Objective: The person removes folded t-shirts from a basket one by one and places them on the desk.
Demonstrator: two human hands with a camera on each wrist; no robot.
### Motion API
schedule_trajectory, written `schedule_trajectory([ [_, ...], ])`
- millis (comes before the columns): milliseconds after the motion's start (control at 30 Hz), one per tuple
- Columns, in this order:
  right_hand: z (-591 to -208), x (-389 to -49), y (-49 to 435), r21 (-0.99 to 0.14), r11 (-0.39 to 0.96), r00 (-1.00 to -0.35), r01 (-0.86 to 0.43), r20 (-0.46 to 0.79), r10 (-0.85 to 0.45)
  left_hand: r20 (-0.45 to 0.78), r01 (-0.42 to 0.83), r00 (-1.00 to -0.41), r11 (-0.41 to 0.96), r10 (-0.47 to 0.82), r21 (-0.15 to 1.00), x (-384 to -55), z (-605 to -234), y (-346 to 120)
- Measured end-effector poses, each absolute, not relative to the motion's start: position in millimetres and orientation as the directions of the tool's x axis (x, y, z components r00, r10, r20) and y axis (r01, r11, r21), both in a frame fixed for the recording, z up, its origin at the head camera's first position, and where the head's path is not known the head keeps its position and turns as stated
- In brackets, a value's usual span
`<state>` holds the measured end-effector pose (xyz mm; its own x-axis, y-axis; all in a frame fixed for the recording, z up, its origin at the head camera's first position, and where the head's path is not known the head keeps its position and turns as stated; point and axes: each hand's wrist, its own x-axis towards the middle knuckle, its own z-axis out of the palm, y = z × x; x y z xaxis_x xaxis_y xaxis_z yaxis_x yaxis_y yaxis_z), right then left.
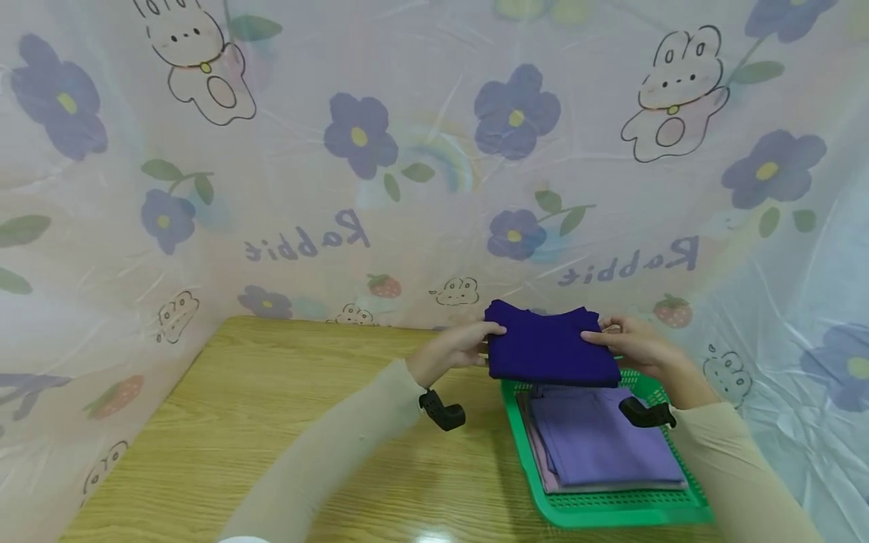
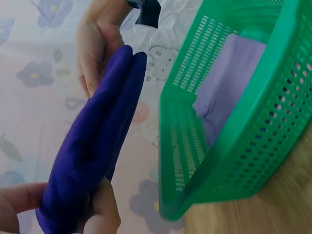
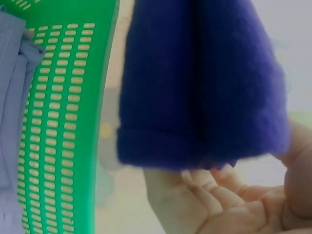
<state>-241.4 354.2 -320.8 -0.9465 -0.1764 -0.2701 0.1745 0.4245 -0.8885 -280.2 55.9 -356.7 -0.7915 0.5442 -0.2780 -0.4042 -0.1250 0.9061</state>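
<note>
Printed curtain, cropped above; bench, lower left; green basket, lower right, its right rim partly hidden by a sleeve; folded lilac cloth within; folded purple cloth, right of centre above the basket, blurred in the right-wrist view; left hand and right hand, pinching it at opposite sides, fingers behind partly concealed.

Two hands; one held cloth; one basket
</note>
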Motion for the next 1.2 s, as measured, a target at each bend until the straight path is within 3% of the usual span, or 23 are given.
schedule_trajectory([
  [367,-314,-256,316,-0.904,0.395,-0.948,0.164,-0.255,-0.192,-0.269,-0.365,-0.828,-0.109,0.492,0.925,-294,-350,21],
  [1200,-316,-290,239,-0.923,0.345,-0.944,0.168,-0.251,-0.213,-0.277,-0.35,-0.85,-0.088,0.448,0.933,-317,-346,-58],
])
